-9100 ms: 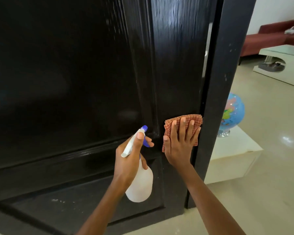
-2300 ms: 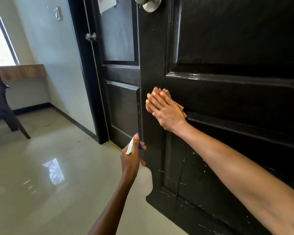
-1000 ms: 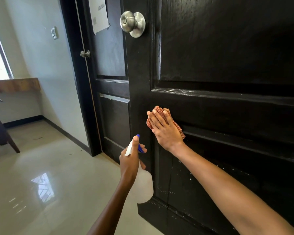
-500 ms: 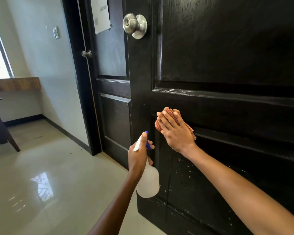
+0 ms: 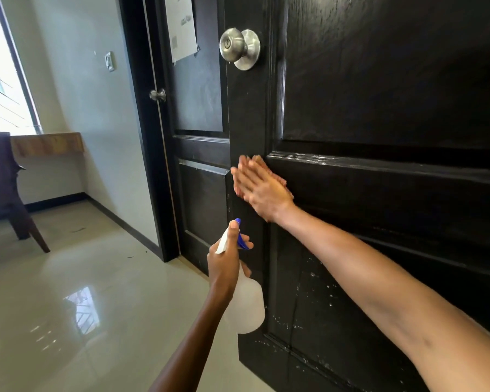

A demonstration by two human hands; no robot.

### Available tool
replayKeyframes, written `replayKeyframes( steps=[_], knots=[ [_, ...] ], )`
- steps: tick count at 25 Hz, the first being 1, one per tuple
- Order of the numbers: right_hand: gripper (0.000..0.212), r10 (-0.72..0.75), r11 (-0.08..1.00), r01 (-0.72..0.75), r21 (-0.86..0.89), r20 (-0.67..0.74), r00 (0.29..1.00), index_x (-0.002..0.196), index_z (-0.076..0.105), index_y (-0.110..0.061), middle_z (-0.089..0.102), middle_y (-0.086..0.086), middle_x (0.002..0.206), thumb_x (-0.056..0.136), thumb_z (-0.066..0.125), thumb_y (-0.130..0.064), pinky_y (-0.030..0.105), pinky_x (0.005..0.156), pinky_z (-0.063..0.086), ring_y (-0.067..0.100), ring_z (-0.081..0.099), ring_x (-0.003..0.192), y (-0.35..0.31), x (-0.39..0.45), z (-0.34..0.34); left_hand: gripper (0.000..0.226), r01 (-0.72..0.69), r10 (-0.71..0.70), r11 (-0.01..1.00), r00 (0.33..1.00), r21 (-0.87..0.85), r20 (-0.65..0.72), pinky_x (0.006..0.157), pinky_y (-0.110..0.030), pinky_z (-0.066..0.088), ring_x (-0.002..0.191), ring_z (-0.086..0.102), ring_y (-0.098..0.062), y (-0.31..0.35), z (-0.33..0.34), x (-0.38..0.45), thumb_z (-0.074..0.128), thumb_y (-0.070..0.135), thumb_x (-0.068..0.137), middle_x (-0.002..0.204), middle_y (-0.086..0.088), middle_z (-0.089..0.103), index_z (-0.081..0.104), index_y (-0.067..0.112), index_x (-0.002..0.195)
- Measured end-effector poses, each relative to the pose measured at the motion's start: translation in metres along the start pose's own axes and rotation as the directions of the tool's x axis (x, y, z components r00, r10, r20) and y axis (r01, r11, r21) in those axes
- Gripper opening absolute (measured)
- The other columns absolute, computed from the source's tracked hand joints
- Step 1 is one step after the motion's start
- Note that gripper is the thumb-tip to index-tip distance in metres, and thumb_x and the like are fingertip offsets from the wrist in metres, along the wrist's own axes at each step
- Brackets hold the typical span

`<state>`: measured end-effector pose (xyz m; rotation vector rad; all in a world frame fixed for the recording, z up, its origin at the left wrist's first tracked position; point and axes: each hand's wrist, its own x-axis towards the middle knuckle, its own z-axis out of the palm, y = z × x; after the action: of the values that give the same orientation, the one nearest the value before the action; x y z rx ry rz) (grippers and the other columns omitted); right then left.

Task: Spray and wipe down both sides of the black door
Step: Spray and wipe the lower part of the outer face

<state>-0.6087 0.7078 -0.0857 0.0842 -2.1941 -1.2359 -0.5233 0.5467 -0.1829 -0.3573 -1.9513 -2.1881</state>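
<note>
Fingers (image 5: 245, 176) flat pressing cloth (image 5: 280, 183) near black door (image 5: 379, 94) edge, left hand (image 5: 227, 264) gripping spray bottle (image 5: 248, 304)

Dark chair (image 5: 3, 176) beside wooden ledge (image 5: 48, 142).

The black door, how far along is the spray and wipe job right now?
Partly done. The door shows spray droplets on its lower panel, so spraying looks done there. In hand: the right hand presses the cloth flat on the middle rail, blurred mid-wipe, while the left hand grips the bottle. Left: that speckled lower panel; the other side is not visible.
</note>
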Motion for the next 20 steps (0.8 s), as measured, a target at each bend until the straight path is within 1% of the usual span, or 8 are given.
replayKeyframes(
  steps=[2, 4, 7, 11, 13, 15, 17, 20],
  knots=[
    [0.065, -0.212, 0.976, 0.214, -0.037, 0.065, 0.975, 0.163, 0.0, -0.002, -0.006, 0.022, 0.17, 0.108, 0.019, -0.031, 0.055, 0.122, -0.018, 0.041, -0.009, 0.157, -0.034, -0.049, 0.018, 0.055, -0.007, 0.007, 1.0, 1.0, 0.004, 0.006, 0.046, -0.013, 0.05, 0.056, 0.067, -0.006, -0.001, -0.001, -0.004, 0.041, 0.065, 0.086, 0.09, -0.002, 0.075, 0.069, 0.02, 0.095],
    [0.063, -0.297, 0.952, 0.302, -0.041, 0.101, 0.949, 0.164, -0.001, -0.007, -0.01, 0.018, 0.17, 0.11, 0.018, -0.034, 0.054, 0.123, -0.016, 0.037, -0.011, 0.157, -0.045, -0.075, 0.029, 0.056, -0.011, 0.01, 1.0, 1.0, 0.018, 0.013, 0.046, -0.011, 0.049, 0.056, 0.067, -0.006, -0.001, -0.001, -0.006, 0.041, 0.064, 0.087, 0.089, -0.002, 0.075, 0.07, 0.017, 0.095],
    [0.065, -0.072, 0.996, 0.073, 0.047, -0.024, 0.997, 0.165, 0.005, -0.009, -0.001, 0.016, 0.172, 0.109, 0.028, -0.031, 0.056, 0.127, -0.006, 0.037, -0.005, 0.158, -0.013, -0.05, 0.02, 0.057, 0.002, -0.003, 1.0, 1.0, 0.017, 0.024, 0.049, -0.026, 0.055, 0.055, 0.068, -0.017, -0.004, 0.0, -0.006, 0.043, 0.066, 0.088, 0.089, -0.003, 0.075, 0.071, 0.017, 0.096],
    [0.064, 0.17, 0.983, -0.166, 0.08, -0.054, 0.984, 0.164, 0.0, -0.007, -0.005, 0.015, 0.172, 0.11, 0.025, -0.032, 0.055, 0.125, -0.011, 0.037, -0.008, 0.158, 0.029, -0.013, -0.004, 0.056, 0.024, -0.024, 0.999, 1.0, 0.035, -0.001, 0.057, -0.036, 0.058, 0.066, 0.071, -0.02, -0.006, 0.003, -0.006, 0.043, 0.069, 0.086, 0.088, 0.0, 0.076, 0.071, 0.021, 0.09],
    [0.065, 0.153, 0.986, -0.149, 0.07, -0.053, 0.987, 0.163, 0.0, -0.005, -0.005, 0.017, 0.172, 0.109, 0.026, -0.029, 0.057, 0.125, -0.012, 0.04, -0.009, 0.157, 0.019, -0.02, -0.004, 0.056, 0.028, -0.028, 0.999, 1.0, 0.036, -0.003, 0.062, -0.039, 0.059, 0.072, 0.072, -0.021, -0.007, 0.004, -0.009, 0.044, 0.07, 0.087, 0.086, 0.002, 0.076, 0.072, 0.023, 0.09],
    [0.067, -0.001, 0.999, 0.003, 0.034, -0.045, 0.999, 0.163, 0.002, -0.004, -0.004, 0.019, 0.171, 0.107, 0.028, -0.029, 0.059, 0.124, -0.014, 0.042, -0.01, 0.157, 0.0, -0.051, 0.012, 0.056, 0.026, -0.026, 0.999, 1.0, 0.028, -0.001, 0.066, -0.042, 0.059, 0.076, 0.073, -0.023, -0.008, 0.004, -0.012, 0.044, 0.073, 0.087, 0.086, 0.002, 0.076, 0.072, 0.025, 0.093],
    [0.066, -0.073, 0.993, 0.074, 0.089, -0.017, 0.997, 0.164, 0.007, -0.006, -0.004, 0.018, 0.172, 0.107, 0.031, -0.03, 0.058, 0.124, -0.017, 0.04, -0.012, 0.157, -0.013, -0.088, 0.024, 0.057, 0.031, -0.031, 0.999, 0.999, 0.03, 0.016, 0.061, -0.038, 0.059, 0.072, 0.072, -0.024, -0.005, 0.007, -0.015, 0.044, 0.071, 0.088, 0.087, 0.002, 0.076, 0.072, 0.023, 0.098],
    [0.063, 0.048, 0.973, -0.04, 0.226, -0.031, 0.998, 0.163, 0.019, -0.007, -0.001, 0.014, 0.172, 0.106, 0.038, -0.026, 0.054, 0.126, -0.014, 0.037, -0.008, 0.158, -0.014, -0.116, 0.022, 0.054, 0.038, -0.039, 0.999, 0.999, 0.036, 0.037, 0.047, -0.029, 0.054, 0.058, 0.068, -0.025, -0.003, 0.015, -0.023, 0.046, 0.063, 0.094, 0.086, 0.0, 0.075, 0.072, 0.015, 0.098]
  ],
)
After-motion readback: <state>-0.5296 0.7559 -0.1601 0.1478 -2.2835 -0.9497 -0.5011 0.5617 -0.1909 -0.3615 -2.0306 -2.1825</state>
